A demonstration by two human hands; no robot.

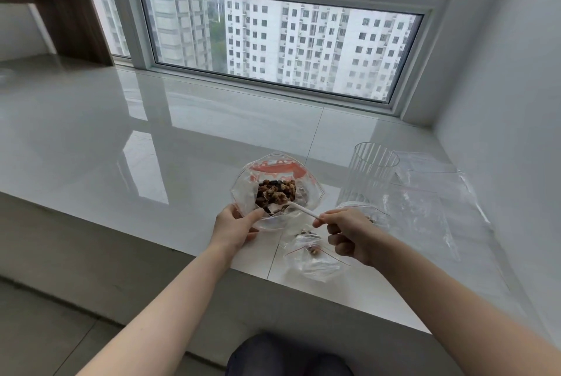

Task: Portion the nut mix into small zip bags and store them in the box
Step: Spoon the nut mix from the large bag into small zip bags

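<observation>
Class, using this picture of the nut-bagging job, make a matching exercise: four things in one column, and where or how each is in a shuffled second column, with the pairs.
Things
1. large bag of nut mix
2. white plastic spoon
3. clear ribbed container
4. small zip bag

Places or states
A. pinched in the right hand, tip in the nuts
B. lying near the ledge's edge, a few nuts inside
C. held open by the left hand
D. standing upright, right of the large bag

Pairs: 1-C, 2-A, 3-D, 4-B

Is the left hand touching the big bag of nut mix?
Touching. The head view shows the left hand pinching the near rim of the big bag, thumb on the plastic, holding it open.
</observation>
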